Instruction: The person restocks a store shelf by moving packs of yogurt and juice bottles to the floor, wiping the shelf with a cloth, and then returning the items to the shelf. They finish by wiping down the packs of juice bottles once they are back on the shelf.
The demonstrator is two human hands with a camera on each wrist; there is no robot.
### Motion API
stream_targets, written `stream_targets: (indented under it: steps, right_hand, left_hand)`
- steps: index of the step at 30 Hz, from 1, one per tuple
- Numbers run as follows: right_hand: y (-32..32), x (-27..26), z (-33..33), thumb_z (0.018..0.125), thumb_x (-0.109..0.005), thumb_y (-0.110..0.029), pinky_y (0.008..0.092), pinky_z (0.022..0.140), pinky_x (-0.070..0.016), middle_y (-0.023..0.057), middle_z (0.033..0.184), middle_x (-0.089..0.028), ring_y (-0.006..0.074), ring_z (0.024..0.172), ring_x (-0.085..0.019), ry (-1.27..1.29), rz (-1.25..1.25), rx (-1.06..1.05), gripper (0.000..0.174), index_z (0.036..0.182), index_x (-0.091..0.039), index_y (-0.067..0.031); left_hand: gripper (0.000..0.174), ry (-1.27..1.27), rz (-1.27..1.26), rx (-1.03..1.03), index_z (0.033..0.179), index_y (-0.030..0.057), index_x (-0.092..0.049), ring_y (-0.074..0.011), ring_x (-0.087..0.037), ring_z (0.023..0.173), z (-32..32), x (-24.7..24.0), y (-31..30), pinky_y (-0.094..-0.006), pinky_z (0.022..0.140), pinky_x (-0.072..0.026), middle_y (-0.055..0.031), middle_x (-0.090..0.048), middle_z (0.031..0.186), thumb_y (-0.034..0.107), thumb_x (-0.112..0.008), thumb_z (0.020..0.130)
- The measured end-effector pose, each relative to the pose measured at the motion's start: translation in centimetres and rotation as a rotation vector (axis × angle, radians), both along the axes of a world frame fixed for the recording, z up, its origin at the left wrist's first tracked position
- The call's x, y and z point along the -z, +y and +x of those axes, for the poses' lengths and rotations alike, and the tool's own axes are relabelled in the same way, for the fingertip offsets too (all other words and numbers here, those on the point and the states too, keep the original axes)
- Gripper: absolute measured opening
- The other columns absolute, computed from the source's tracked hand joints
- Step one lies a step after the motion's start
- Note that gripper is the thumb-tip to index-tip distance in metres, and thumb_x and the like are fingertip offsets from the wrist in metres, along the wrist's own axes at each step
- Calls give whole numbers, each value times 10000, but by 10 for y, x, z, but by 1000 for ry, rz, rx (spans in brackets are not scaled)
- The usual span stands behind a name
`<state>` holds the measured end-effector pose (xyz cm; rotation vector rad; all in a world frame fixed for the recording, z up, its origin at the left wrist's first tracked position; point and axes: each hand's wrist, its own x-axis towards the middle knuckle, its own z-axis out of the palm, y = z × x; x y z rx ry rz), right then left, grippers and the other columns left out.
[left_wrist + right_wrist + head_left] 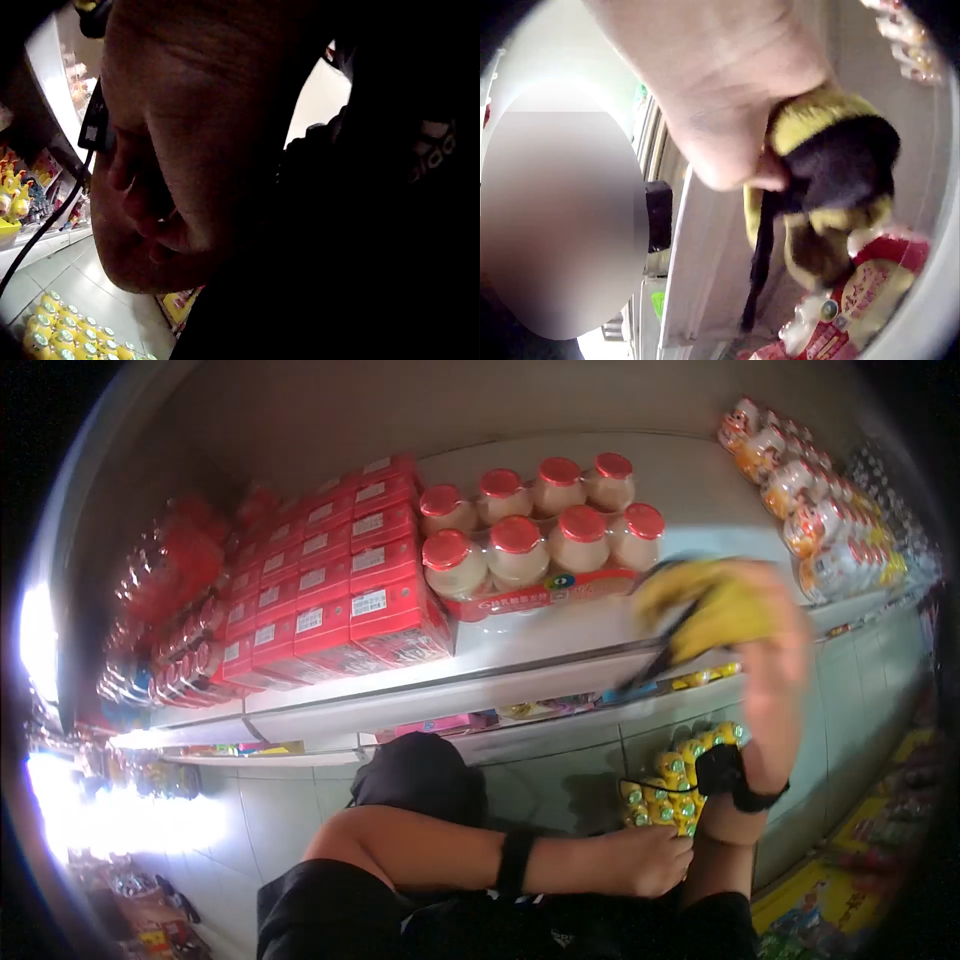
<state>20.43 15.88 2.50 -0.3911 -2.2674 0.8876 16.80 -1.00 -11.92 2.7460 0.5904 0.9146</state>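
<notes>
My right hand is raised at the shelf front and grips a fuzzy yellow and black cloth, blurred in the head view. In the right wrist view the cloth bunches below the palm, and a dark strip dangles from it. A pack of bottles with red lids stands on the shelf just left of the cloth. Low in front of the body, my left hand has its fingers curled beside the right forearm. The left wrist view shows those curled fingers in shadow, with nothing visible in them.
Stacked red boxes fill the shelf's left part; wrapped bottle packs stand at its far right. Yellow bottles stand on the tiled floor below. A black cable runs from the right wrist. Goods line a lower shelf.
</notes>
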Motion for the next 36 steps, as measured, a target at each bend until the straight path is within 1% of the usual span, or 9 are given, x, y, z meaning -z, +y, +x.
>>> stream_targets:
  steps: [3,7,9,11,19,24,28,34,36]
  right_hand:
    - [-4,8,12,906,-487,-98,368,907,-495,113,1006,-668,195,968,-635,602,35,790,326,1189,-615,2]
    - [-24,15,4,933,-502,-236,362,958,-486,193,1244,-576,271,1135,-594,705,164,765,482,1314,-489,59]
    - [-27,26,-6,748,-709,-279,466,984,-468,207,1288,-569,326,1177,-579,166,385,13,690,1326,-509,39]
    - [-42,38,-85,739,-732,-214,441,951,-484,104,1139,-638,310,1101,-607,429,565,-218,430,1146,-671,-87]
    - [-89,75,-127,823,-593,-202,366,908,-431,89,873,-668,222,913,-604,34,704,15,201,947,-631,-48]
    - [-45,33,-43,829,-600,-138,412,740,-466,114,767,-646,264,831,-630,-288,434,223,105,916,-599,-80]
    - [-3,14,48,788,-585,22,491,690,-505,180,795,-642,371,753,-634,-668,421,788,285,1062,-609,-52]
    - [21,-16,96,855,-564,37,393,783,-554,222,1010,-689,287,843,-698,11,805,1079,360,1202,-620,-41]
    - [16,-26,57,952,-546,-63,312,944,-494,141,1221,-640,175,1076,-626,607,350,852,310,1247,-606,11]
  left_hand:
    - [177,-23,11,-43,687,37,-614,-226,-539,847,-7,-7,-6,-327,700,-426,-67,-571,821,199,-571,743]
    - [169,21,3,-40,682,43,-627,-215,-531,824,-9,-8,-12,-312,697,-414,-60,-559,804,200,-589,731]
    - [166,67,13,-68,687,47,-639,-210,-528,821,-7,-12,-18,-315,705,-411,-52,-555,801,199,-592,733]
    - [163,119,22,-89,692,50,-651,-204,-525,819,-7,-17,-23,-317,714,-408,-44,-551,798,198,-596,735]
    - [186,302,-68,-176,793,35,-682,-219,-550,864,-41,-22,-24,-319,732,-411,-74,-602,848,188,-576,801]
    - [141,332,-13,-175,730,53,-624,-175,-559,844,-55,-29,-11,-277,657,-407,-45,-578,816,172,-581,792]
    - [115,265,-55,-121,701,85,-534,-160,-527,780,-50,-16,-11,-270,640,-417,-22,-483,752,158,-602,760]
    - [108,195,-56,-54,720,71,-552,-169,-516,770,-34,-15,-10,-279,634,-398,-21,-482,747,152,-607,768]
    - [100,226,-46,-44,737,68,-572,-169,-517,770,-31,-15,-11,-281,635,-397,-19,-490,752,154,-607,775]
